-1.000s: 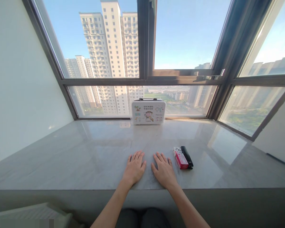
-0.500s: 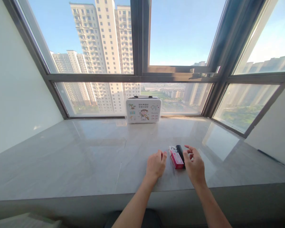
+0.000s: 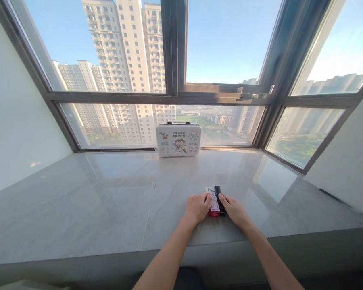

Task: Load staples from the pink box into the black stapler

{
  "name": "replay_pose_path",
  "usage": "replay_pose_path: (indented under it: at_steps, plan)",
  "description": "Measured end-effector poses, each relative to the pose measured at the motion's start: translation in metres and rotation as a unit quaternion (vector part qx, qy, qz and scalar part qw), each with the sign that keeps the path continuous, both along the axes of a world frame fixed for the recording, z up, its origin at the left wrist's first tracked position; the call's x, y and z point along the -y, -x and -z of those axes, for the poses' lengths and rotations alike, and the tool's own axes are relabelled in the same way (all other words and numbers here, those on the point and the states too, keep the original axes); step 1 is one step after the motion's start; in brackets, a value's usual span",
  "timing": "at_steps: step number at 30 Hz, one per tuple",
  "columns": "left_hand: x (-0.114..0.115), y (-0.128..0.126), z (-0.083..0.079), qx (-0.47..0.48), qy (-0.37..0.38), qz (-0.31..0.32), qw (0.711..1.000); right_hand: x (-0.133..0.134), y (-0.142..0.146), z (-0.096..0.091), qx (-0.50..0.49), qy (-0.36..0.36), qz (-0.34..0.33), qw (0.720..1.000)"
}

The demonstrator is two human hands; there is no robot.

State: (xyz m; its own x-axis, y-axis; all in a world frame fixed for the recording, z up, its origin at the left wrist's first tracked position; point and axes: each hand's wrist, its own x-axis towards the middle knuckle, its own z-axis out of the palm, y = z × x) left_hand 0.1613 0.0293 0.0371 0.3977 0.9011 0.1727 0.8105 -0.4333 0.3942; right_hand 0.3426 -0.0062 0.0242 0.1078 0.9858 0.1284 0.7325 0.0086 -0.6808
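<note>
A small red-and-white box [image 3: 214,207] lies on the grey sill, its long side pointing away from me. Pressed along its right is a long black object [image 3: 218,191] with a rounded end, whose exact kind I cannot make out. My left hand [image 3: 198,207] grips the box from the left, curled fingers at its upper side. From the right, my right hand [image 3: 236,211] holds the black object, thumb lying along it. The fingers under and behind both things are partly hidden.
A white carry case [image 3: 179,141] with cartoon prints and a dark handle stands upright against the window. The glossy grey sill [image 3: 109,201] ends at a front edge near my forearms. A thin dark strip [image 3: 335,197] lies by the right wall.
My right hand has closed in from the right onto the black object, and my left hand has reached the box. In view, the window and case have shifted slightly left.
</note>
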Motion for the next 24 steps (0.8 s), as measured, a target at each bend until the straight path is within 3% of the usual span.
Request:
replay_pose_path:
  at_steps: [4,9,14,18,24]
  plan:
    - [0.014,0.039,0.001,-0.005,-0.007,-0.032,0.999,0.002,0.041,-0.002,-0.004,-0.005,-0.027,1.000]
    - [0.029,0.108,0.000,-0.004,0.006,-0.094,0.996,0.006,0.113,-0.004,0.013,0.006,-0.058,0.998]
    - [0.029,0.165,-0.007,0.015,0.049,-0.166,0.985,0.009,0.171,0.001,0.011,-0.007,-0.026,1.000]
    - [0.043,0.165,-0.011,0.071,0.028,-0.242,0.967,0.010,0.178,0.004,-0.040,-0.029,-0.016,0.999]
    - [0.071,0.155,-0.008,0.070,-0.072,-0.244,0.965,0.014,0.163,0.007,-0.089,-0.056,-0.014,0.994]
